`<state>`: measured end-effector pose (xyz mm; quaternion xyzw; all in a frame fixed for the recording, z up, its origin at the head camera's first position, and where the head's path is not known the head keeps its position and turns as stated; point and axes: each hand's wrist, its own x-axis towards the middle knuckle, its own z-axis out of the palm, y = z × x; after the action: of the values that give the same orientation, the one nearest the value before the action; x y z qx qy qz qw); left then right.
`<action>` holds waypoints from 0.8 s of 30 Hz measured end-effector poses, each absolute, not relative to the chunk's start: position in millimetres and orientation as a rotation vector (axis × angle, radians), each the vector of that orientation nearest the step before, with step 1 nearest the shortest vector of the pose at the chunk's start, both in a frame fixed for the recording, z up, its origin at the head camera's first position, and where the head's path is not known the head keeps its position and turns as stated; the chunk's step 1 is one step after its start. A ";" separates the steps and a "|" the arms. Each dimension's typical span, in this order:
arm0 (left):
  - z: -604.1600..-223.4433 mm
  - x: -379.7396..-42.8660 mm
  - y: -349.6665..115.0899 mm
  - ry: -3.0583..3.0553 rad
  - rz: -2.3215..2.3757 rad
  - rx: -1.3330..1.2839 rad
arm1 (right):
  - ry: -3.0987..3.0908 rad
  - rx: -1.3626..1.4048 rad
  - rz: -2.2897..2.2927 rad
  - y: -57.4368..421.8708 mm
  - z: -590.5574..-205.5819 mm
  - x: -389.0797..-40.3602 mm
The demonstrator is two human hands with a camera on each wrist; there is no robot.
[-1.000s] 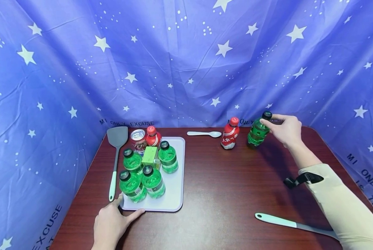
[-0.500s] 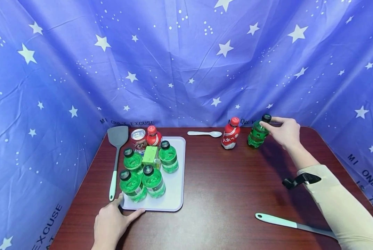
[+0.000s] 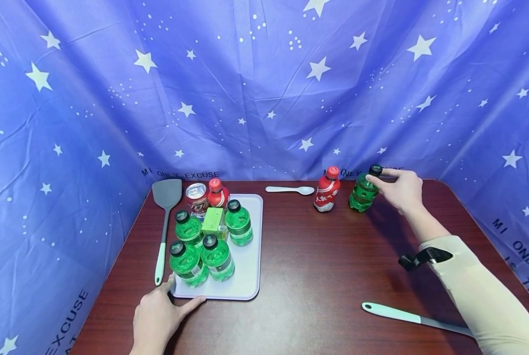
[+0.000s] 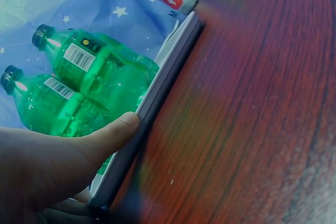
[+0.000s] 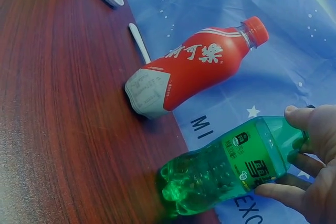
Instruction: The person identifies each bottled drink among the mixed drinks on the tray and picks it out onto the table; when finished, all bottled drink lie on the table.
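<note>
My right hand [image 3: 399, 190] holds a green soda bottle [image 5: 226, 169] around its neck and upper body, just below the black cap. The bottle leans a little, its base at or just above the table; I cannot tell whether it touches. Left of it stands a red cola bottle [image 3: 327, 190] with a red cap. At the near left corner of a white tray [image 3: 245, 281], my left hand [image 3: 157, 315] grips the rim, thumb [image 4: 123, 124] on the front edge. The tray bears several green soda bottles [image 3: 217, 261], a light green box [image 3: 213, 222], a second red bottle [image 3: 218, 195] and a can [image 3: 196, 197].
A grey spatula [image 3: 166, 195] with a mint handle lies left of the tray. Near the back edge is a white spoon [image 3: 291, 190]. Another mint-handled utensil [image 3: 393, 311] lies at the front right, partly under the right sleeve [image 3: 473, 291]. A starry blue curtain [image 3: 264, 88] surrounds the table.
The right hand has moved the green soda bottle slightly down and to the left in the head view, toward the red cola bottle. The left hand and tray have stayed put.
</note>
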<state>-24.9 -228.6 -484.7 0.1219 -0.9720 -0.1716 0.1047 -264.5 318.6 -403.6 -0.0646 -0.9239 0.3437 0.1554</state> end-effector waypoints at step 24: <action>-483.8 -25.0 -228.3 -2.887 -0.501 0.356 | -2.647 -0.103 0.977 319.0 -397.5 -263.7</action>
<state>-25.0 -228.3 -483.8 0.1201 -0.9737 -0.1689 0.0947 -263.7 319.0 -397.5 -0.0359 -0.9258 0.3415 0.1583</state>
